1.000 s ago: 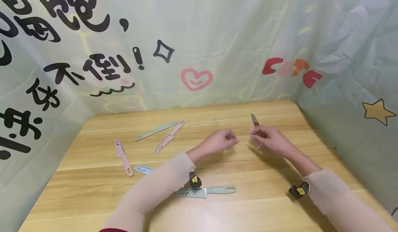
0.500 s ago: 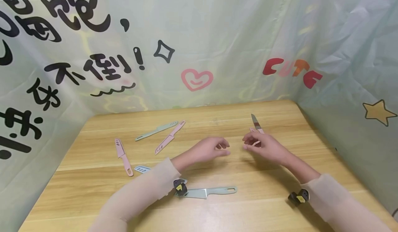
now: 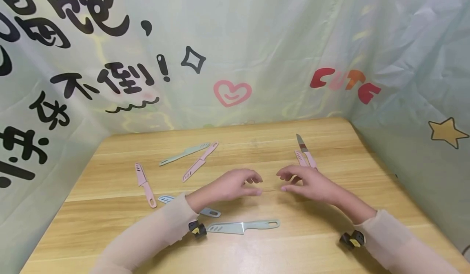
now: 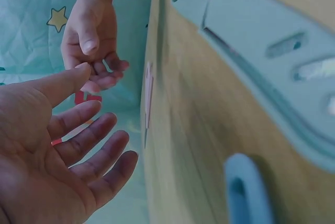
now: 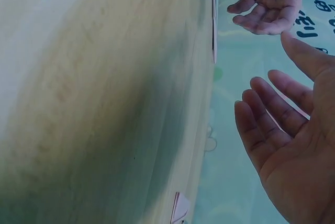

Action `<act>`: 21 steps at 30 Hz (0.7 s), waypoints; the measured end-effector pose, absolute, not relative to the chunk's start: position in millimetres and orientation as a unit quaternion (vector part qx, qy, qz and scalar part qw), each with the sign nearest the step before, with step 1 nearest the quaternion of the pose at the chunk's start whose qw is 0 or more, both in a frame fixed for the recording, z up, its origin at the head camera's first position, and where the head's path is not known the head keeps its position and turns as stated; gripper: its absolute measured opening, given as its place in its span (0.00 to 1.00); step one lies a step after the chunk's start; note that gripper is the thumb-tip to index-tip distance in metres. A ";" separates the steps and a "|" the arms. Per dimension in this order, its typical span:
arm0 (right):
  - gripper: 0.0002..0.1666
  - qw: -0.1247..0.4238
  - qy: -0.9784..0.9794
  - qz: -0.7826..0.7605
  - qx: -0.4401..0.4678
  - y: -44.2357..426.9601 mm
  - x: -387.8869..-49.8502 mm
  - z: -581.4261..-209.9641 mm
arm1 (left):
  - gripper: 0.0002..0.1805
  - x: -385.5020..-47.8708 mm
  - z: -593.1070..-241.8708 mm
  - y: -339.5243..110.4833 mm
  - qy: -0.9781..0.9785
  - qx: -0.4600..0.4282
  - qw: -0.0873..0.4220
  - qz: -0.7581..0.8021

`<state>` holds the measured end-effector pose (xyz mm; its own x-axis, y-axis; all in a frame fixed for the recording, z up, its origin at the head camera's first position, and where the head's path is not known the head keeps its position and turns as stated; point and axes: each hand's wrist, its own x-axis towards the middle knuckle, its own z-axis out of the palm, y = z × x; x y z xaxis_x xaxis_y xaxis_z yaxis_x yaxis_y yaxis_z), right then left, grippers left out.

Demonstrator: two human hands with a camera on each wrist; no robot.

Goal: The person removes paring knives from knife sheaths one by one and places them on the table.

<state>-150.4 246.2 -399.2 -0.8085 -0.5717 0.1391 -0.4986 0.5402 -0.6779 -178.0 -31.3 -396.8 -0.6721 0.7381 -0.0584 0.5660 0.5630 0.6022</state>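
Both hands in the air over the table (image 3: 312, 245), palms facing, a gap between them. Left hand (image 3: 233, 185): fingers spread and lightly bent, thumb well clear of them, nothing in it. Right hand (image 3: 306, 182): same pose, also holding nothing. Both wrist views agree.

Nearest the right hand, just beyond it: bare-bladed knife with pink handle (image 3: 311, 159), tip pointing to the far edge, dark reddish patch on the blade. Its near end runs behind the hand from here. Slotted pink sheath (image 3: 300, 158) lies just left of the handle; can't tell if they touch.

Under the left forearm: blue knife (image 3: 211, 212), middle hidden, slotted end out one side, handle end out the other. Nearer me, large green knife (image 3: 242, 226), sheathed, handle to the right.

Far left group: slim green knife (image 3: 185, 154) and slim pink knife (image 3: 200, 162), both sheathed, ends close together; contact unclear. Wider pink knife (image 3: 144, 185) on its own further left, sheath end away from the person.

Beige sleeves, black wrist cameras (image 3: 351, 240). Printed curtain (image 3: 271, 41) behind: black characters, pink heart (image 3: 232, 93), "CUTE" lettering (image 3: 353, 79), yellow star (image 3: 447, 132).
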 end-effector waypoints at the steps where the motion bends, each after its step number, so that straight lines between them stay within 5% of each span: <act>1: 0.27 0.052 0.876 -0.366 -0.309 245.7 -149.6 -398.9 | 0.24 -176.3 -396.8 -33.6 0.870 0.375 0.156 0.279; 21: 0.31 0.108 0.877 -0.320 -0.341 232.7 -127.9 -408.4 | 0.29 -145.9 -411.5 -61.7 0.870 0.420 0.151 0.208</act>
<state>-127.9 232.7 -408.4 -0.7441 -0.6675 0.0281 -0.5287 0.5626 -0.6355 -145.9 -61.7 -411.5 -0.6013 0.7941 -0.0883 0.6688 0.5607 0.4882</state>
